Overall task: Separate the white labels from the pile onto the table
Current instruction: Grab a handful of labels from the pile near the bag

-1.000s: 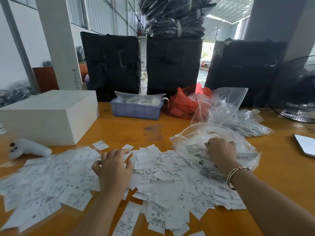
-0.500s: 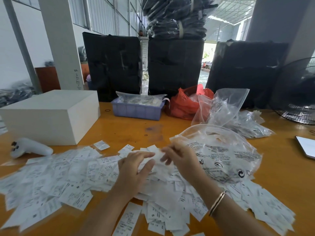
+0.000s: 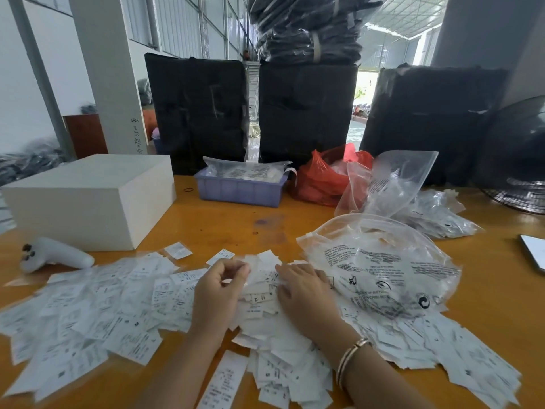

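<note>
L hand sits on the label pile w/ fingers curled in, thumb and fingertips meeting as if pinching a label; whether anything is really in the pinch can't be told. R hand lies palm down on the pile just beside it, fingers straight and pressing the labels flat, holding nothing. A bracelet rings the R wrist. White labels spread across the orange table on both sides of the hands, more loosely to the left. A clear printed plastic bag rests on the pile's right part, touching the R hand's far side. Further out: white handheld controller at left, white box behind it, blue tray w/ bagged labels, red bag, more clear bags, a fan at far right, black bundles along the back edge.
</note>
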The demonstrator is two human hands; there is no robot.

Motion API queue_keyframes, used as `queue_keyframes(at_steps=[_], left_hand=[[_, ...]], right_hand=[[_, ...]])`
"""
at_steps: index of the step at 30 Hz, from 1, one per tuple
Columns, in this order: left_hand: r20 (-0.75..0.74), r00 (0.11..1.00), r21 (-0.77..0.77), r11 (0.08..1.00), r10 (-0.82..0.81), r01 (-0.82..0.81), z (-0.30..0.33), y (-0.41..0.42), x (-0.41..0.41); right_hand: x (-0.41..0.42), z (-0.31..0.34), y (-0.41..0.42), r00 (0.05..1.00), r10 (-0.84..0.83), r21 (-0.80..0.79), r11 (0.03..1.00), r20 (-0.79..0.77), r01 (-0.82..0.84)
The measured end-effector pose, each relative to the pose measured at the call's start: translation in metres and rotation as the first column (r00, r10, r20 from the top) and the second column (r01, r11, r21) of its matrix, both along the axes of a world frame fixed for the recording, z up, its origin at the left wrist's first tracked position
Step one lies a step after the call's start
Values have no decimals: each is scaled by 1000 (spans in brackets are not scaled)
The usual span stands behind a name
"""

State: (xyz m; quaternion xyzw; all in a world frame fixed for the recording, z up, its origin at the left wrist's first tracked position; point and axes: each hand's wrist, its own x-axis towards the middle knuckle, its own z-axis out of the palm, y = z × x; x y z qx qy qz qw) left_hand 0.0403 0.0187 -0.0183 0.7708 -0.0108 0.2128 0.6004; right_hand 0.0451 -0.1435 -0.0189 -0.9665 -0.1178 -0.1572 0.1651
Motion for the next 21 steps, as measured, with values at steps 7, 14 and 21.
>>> queue_keyframes(at_steps=[7,14,21], left_hand=[[29,999,4,1000,-19,19,0,-2,-2],[42,995,-22,996,-90,91,1,-2,-3],[21,997,-35,997,-68,68,-2,1,1]], right_hand=[[-1,2,0,997,-18,-121,992,76,27],[-6,5,-2,986,1,-39,999,165,6],[-7,3,1,992,39,356,931,120,-80]])
